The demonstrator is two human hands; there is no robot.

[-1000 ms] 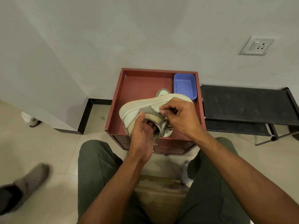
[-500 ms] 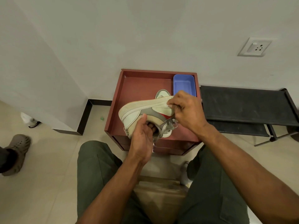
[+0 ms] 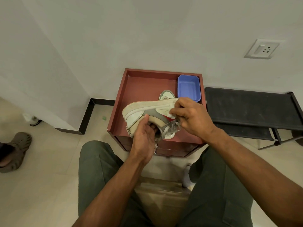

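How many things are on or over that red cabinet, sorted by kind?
Sneakers: 2, the held sneaker and the lying sneaker beneath it
Blue plastic tub: 1, perhaps a stack
Total: 3

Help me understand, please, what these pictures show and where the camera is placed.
There is no machine here: a seated person works with bare hands. Every picture comes from one camera worn on the head, looking down. The left hand grips a pale sneaker at its opening, holding it on its side. The right hand holds its front end. Below stands a red-brown cabinet; on its top lie a second sneaker and a blue tray. A black rack stands to the right.
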